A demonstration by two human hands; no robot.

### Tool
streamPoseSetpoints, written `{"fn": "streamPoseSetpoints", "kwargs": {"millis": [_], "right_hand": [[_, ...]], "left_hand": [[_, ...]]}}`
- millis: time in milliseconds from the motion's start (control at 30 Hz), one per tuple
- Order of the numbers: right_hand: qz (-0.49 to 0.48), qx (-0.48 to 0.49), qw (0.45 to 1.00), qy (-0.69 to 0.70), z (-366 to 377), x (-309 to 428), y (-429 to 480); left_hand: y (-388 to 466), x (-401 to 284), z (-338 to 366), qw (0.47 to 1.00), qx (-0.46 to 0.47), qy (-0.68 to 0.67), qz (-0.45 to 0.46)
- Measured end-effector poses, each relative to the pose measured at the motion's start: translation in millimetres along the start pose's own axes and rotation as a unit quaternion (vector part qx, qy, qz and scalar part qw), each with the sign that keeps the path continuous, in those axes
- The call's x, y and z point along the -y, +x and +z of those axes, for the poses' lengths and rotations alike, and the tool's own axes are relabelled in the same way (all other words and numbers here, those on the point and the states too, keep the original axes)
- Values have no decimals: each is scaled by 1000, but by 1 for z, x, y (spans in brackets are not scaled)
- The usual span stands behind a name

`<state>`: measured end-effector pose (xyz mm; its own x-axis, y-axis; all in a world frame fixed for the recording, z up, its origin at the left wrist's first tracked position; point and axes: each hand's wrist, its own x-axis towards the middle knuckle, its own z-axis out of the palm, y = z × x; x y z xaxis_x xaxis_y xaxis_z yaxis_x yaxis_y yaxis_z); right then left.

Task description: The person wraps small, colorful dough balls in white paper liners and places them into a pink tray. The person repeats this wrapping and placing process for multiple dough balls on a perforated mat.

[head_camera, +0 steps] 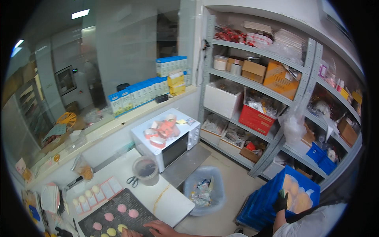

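Observation:
At the bottom edge, my left hand (130, 233) touches or lies right beside a yellow dough piece (122, 227) on a dark perforated baking tray (139, 201). My right hand (161, 228) is spread over the tray's right part, its fingers apart and nothing seen in them. Several pink dough pieces (121, 208) and yellow ones rest on the tray. Behind it lies a white and pink sectioned holder (111, 188) with several pale round pieces (88, 193). Scissors with dark handles (132, 181) lie beside a plastic bucket (145, 171) of dark contents.
A white microwave oven (165, 130) with pink packaging on top stands behind the table. A lined waste bin (204, 189) is beside the table corner. At right, a co-worker's black-gloved hand (280, 201) is at stacked blue crates (266, 195). Metal shelves (254, 81) hold boxes.

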<state>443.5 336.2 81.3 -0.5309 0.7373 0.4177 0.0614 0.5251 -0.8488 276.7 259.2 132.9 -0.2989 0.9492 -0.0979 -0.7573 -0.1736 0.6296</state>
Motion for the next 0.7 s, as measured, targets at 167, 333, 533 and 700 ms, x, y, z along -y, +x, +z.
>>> {"fn": "streamPoseSetpoints", "kwargs": {"millis": [167, 333, 533, 700], "right_hand": [[108, 113, 988, 16, 52, 4, 3], [43, 142, 987, 60, 126, 31, -9], [99, 308, 945, 44, 230, 89, -27], [94, 433, 895, 45, 281, 112, -34]], "left_hand": [[-37, -47, -62, 991, -49, -48, 110], [-116, -97, -133, 934, -280, 68, 212], [-184, -191, -203, 905, -387, 2, 175], [-208, -224, -273, 874, -452, 5, 177]]}}
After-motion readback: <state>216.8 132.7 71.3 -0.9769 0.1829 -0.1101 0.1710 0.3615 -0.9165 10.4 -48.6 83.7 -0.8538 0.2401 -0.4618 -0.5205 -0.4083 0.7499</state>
